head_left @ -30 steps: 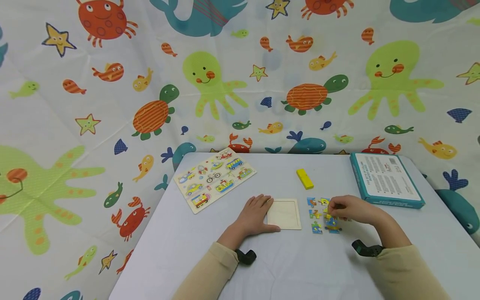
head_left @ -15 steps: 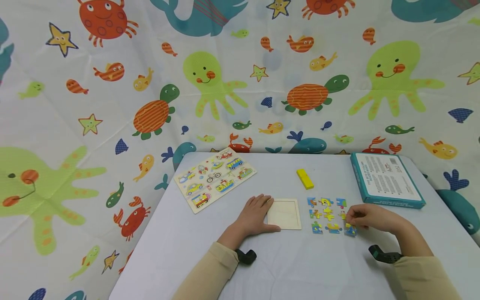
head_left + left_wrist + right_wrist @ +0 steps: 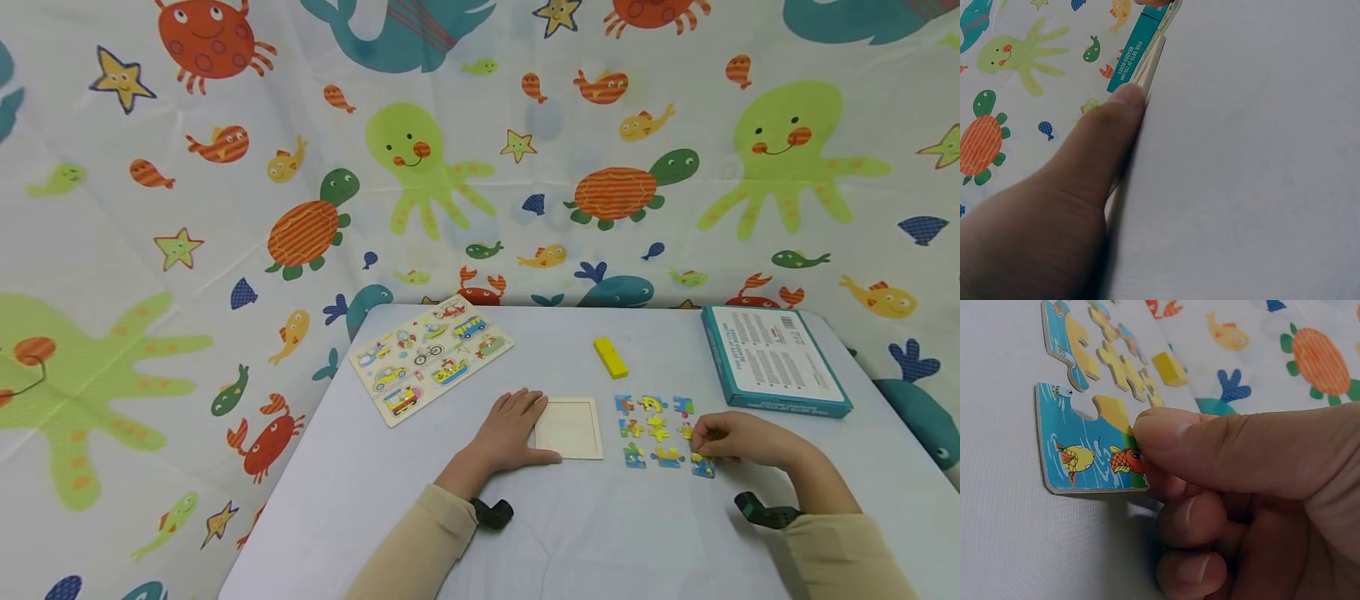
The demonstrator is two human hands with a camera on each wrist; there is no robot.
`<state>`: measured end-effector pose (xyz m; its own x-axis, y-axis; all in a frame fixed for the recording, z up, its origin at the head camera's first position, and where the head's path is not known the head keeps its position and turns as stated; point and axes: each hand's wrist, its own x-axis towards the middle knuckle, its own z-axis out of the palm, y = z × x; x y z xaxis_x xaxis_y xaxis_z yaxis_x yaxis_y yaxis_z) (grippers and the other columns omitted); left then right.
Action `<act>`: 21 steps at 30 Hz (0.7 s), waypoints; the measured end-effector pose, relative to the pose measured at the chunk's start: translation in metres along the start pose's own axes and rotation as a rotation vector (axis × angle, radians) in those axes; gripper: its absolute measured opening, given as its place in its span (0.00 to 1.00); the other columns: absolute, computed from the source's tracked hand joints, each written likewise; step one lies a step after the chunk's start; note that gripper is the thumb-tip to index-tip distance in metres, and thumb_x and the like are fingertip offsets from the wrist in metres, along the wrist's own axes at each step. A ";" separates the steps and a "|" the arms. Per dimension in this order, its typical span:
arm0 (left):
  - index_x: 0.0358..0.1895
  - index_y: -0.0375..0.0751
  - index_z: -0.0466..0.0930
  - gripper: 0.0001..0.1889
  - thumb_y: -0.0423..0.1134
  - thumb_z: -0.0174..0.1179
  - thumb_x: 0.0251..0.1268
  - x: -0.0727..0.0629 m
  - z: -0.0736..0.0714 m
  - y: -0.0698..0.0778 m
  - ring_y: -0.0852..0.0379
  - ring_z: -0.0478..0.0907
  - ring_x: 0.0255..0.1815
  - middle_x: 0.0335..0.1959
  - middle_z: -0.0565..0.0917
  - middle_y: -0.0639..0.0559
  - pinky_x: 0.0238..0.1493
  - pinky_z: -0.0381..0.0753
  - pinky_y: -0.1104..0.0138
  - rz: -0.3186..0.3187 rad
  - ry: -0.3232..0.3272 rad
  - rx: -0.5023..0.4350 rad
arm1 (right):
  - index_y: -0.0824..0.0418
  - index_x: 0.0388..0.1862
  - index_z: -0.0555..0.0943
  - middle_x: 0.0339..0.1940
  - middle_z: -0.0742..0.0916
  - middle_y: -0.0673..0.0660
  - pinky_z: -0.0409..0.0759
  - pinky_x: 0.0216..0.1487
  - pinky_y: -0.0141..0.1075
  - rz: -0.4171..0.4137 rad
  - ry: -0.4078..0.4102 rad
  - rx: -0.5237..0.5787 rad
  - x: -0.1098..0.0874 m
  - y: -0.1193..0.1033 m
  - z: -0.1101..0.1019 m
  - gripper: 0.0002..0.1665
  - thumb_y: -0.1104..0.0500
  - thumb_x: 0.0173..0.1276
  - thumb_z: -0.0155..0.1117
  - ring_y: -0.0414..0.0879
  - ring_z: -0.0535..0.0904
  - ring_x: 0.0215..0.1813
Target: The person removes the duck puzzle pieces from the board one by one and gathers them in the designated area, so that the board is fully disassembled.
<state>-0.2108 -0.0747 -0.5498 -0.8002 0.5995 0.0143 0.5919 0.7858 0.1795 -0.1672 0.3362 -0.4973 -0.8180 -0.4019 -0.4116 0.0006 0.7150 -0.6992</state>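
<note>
My left hand [image 3: 512,429] rests on the left side of a square, shallow wooden puzzle tray [image 3: 568,429], fingers extended. In the left wrist view its thumb [image 3: 1100,147] lies along the tray's edge. Right of the tray, jigsaw pieces [image 3: 657,429] lie spaced apart in rows. My right hand [image 3: 742,437] is at the lower right corner of these rows. Between its thumb and forefinger it pinches a blue corner jigsaw piece [image 3: 1088,453] with two fish printed on it. The remaining fingers curl beneath. The forefinger's contact is mostly hidden by the thumb.
A yellow block [image 3: 610,358] lies behind the jigsaw pieces. A picture board of vehicles [image 3: 430,357] lies at the back left, and a teal box [image 3: 776,358] at the back right. A printed cloth [image 3: 480,183] hangs behind the table.
My right hand has moved right and slightly toward me, bringing the corner piece from over the other pieces to the lower right of the rows. The left hand stays in place.
</note>
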 end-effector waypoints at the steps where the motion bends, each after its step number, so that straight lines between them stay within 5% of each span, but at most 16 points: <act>1: 0.79 0.52 0.52 0.58 0.85 0.45 0.49 0.000 0.000 0.000 0.51 0.50 0.81 0.78 0.59 0.56 0.79 0.51 0.51 0.000 0.000 0.001 | 0.56 0.39 0.80 0.30 0.80 0.53 0.67 0.30 0.32 0.000 0.002 -0.001 0.000 0.000 0.000 0.10 0.51 0.69 0.65 0.44 0.73 0.30; 21: 0.79 0.52 0.51 0.58 0.85 0.44 0.49 -0.001 -0.002 0.000 0.51 0.50 0.81 0.78 0.58 0.56 0.79 0.51 0.51 -0.002 -0.016 0.003 | 0.57 0.41 0.80 0.31 0.80 0.53 0.70 0.33 0.33 0.022 0.060 -0.017 -0.005 -0.005 0.002 0.13 0.50 0.68 0.66 0.45 0.74 0.35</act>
<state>-0.2101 -0.0754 -0.5475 -0.7997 0.6004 -0.0016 0.5908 0.7874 0.1762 -0.1617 0.3335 -0.4924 -0.8508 -0.3518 -0.3904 0.0090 0.7330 -0.6801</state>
